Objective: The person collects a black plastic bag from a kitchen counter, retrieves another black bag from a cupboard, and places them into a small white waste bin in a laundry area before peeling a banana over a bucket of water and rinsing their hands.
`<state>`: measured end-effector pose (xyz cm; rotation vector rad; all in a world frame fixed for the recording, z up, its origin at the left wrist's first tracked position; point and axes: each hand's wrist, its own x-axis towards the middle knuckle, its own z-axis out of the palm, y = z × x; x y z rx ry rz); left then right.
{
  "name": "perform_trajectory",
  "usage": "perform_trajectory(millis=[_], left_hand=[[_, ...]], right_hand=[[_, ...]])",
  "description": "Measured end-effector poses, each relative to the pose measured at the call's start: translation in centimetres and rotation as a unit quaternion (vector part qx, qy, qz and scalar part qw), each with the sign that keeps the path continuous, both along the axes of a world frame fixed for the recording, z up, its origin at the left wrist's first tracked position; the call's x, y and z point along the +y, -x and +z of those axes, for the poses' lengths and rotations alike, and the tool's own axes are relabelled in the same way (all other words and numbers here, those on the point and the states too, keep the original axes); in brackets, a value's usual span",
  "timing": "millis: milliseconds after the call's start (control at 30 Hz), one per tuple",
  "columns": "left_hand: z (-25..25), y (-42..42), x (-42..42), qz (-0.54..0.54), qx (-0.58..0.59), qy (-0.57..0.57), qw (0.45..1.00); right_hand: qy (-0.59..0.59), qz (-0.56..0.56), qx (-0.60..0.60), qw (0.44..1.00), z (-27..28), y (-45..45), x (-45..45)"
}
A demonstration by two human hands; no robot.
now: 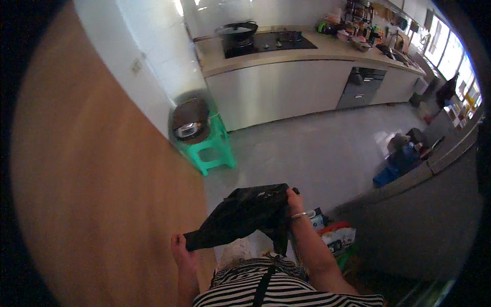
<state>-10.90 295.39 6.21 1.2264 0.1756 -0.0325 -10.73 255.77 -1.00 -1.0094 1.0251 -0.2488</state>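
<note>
A black piece of thin, limp material (241, 211), perhaps a plastic bag or a garment, is stretched between my two hands in front of my body. My left hand (183, 247) grips its narrow lower-left end, beside the wood-coloured panel. At the upper right corner, my right hand (294, 201) has hold of it, with a bracelet on the wrist. One flap hangs loose below the right hand. Part of my legs and the floor behind is hidden by the material.
A green plastic stool (215, 149) bears a dark rice cooker (190, 119) by the wall. Ahead runs a counter (215, 67) with a cooktop (268, 44) and a black wok (237, 30). Packaged items (339, 240) stand close at my right. Blue items (399, 161) lie farther right.
</note>
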Motion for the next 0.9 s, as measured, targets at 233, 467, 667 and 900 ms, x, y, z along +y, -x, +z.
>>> perform_trajectory(millis=[233, 467, 667, 900], left_hand=[[2.7, -19.3, -15.7, -0.112, -0.222, -0.501, 0.829], [6.5, -23.9, -36.8, -0.419, -0.491, -0.45, 0.617], [0.7, -30.2, -46.0, -0.562, -0.394, -0.366, 0.628], [-10.9, -36.5, -60.9, -0.616, -0.158, -0.369, 0.678]], right_hand=[[0.379, -0.032, -0.088, 0.921, 6.6, -9.2, -8.7], [0.5, 0.205, 0.111, 0.834, 12.1, -12.3, -8.1], [0.45, 0.228, 0.265, 0.822, 10.6, -10.6, -15.1], [0.365, 0.112, 0.384, 0.841, -1.6, -7.5, -32.9]])
